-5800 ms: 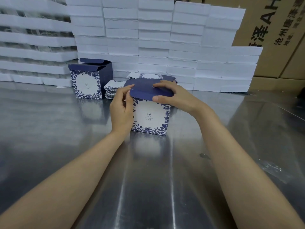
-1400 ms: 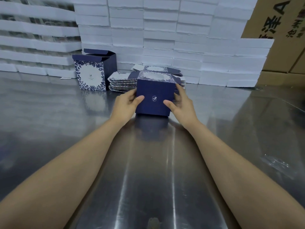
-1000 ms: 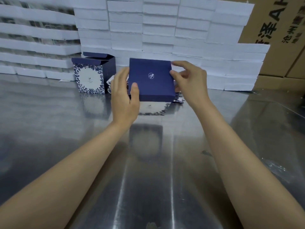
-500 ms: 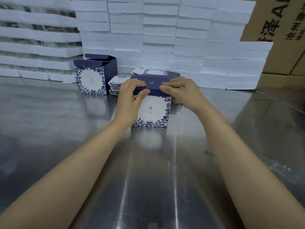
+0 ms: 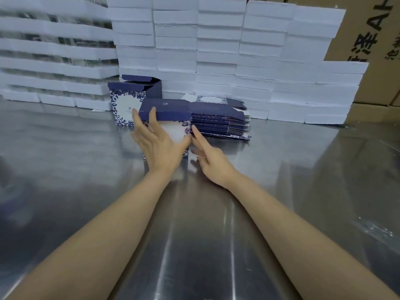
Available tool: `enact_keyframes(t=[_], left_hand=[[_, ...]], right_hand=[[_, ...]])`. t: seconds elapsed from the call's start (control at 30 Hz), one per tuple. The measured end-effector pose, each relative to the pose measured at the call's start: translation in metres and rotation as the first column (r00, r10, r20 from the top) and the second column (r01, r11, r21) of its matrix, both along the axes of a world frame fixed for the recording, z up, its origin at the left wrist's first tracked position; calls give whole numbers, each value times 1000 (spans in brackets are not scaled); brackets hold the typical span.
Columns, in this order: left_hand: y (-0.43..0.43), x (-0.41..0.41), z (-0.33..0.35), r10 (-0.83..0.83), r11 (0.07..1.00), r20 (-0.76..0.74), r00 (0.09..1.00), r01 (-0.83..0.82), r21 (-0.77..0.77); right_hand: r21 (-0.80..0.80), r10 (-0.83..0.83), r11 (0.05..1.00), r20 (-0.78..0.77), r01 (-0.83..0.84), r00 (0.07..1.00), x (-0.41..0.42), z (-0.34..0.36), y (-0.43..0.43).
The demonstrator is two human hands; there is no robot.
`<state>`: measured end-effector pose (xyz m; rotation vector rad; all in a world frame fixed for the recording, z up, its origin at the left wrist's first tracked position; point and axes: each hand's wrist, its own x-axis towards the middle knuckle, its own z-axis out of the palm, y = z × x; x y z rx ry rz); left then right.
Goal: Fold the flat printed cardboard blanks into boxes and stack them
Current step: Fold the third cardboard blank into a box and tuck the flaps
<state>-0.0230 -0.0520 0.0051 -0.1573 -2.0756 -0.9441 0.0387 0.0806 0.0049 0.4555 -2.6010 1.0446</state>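
A closed navy box with a blue floral white front (image 5: 171, 113) stands on the steel table (image 5: 65, 169). My left hand (image 5: 161, 144) lies flat against its front, fingers straight and spread. My right hand (image 5: 207, 156) hovers just right of the box, index finger stretched toward its lower right edge, holding nothing. Behind it to the left stands another folded box (image 5: 132, 98) with its lid flaps up. A pile of flat printed blanks (image 5: 218, 122) lies to the right behind.
White foam trays (image 5: 216, 50) are stacked as a wall along the table's back edge. Brown shipping cartons (image 5: 376, 50) stand at the far right. A bit of clear plastic film (image 5: 376, 230) lies on the table at the right.
Both hands came off the box's lid. The left hand now presses flat on the front and the box has shifted left toward the other box; the right hand has drawn back.
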Motion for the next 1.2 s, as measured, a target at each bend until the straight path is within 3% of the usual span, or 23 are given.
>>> enact_keyframes(t=[0.1,0.27,0.37,0.5,0.67,1.03,1.13,1.2], left_hand=[[-6,-9,-4,23,999,172,985,-16,-46],[-22,-25,-2,71,998,333,940,-67,-22],[-49,-38,1,120,982,349,929,-162,93],[-75,-53,1,165,967,356,920,-222,124],[-88,-73,3,87,973,376,922,-159,164],[-84,-75,1,104,992,408,907,-122,16],[-68,-63,6,214,977,251,944,-204,-66],[-48,-53,11,112,980,55,992,-101,-173]], right_hand=[[84,24,996,37,-27,999,-1,-3,-2],[130,47,990,63,-55,997,2,-5,-4],[110,45,993,67,-52,997,4,-5,-2],[140,32,989,49,-38,998,3,-6,-1],[140,25,990,58,-33,998,-1,-8,1],[72,9,997,52,-13,999,-9,-7,1],[65,-70,995,-3,70,998,-12,-6,6],[92,-173,980,-65,179,983,-21,-3,15]])
